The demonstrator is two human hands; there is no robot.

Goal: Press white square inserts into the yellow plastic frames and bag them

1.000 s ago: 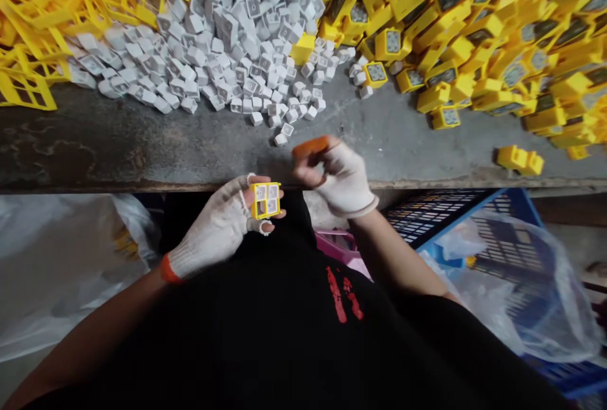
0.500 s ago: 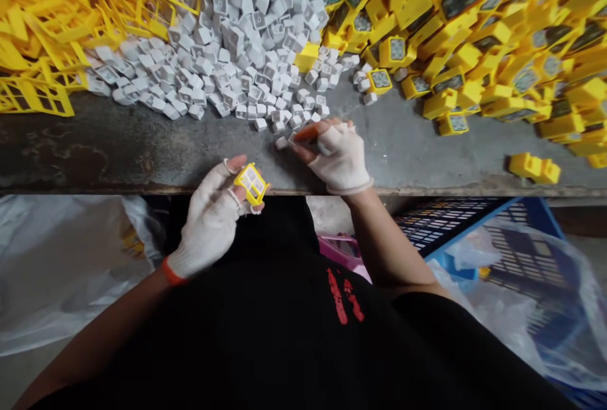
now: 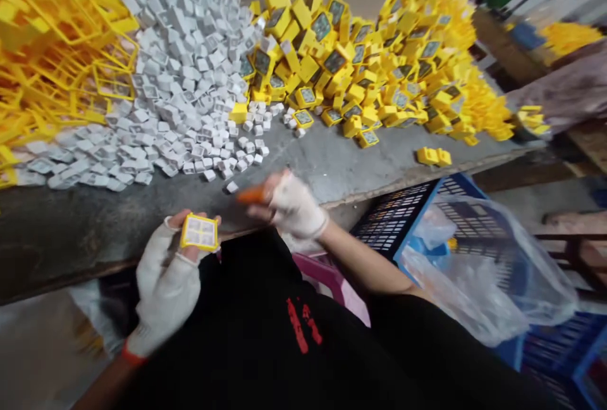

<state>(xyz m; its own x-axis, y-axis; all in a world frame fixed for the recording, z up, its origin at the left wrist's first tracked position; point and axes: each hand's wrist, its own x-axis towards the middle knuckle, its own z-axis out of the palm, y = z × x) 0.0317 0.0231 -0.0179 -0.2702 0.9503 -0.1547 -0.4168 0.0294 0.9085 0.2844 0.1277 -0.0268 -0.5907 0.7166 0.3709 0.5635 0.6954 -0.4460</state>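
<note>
Bare worktop [image 3: 95,220] runs along the near edge. Behind it yellow frames [image 3: 52,49] fill the back left, white cubes [image 3: 180,81] the middle and yellow blocks [image 3: 379,62] the right. A stray pair [image 3: 434,156] sits by the near edge.

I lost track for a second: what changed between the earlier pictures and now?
The right hand reached to the edge of the white pieces, then drew back toward the table edge; it is blurred, so whether it took one is unclear. The left hand kept hold of the yellow frame. The rest lies as before.
</note>
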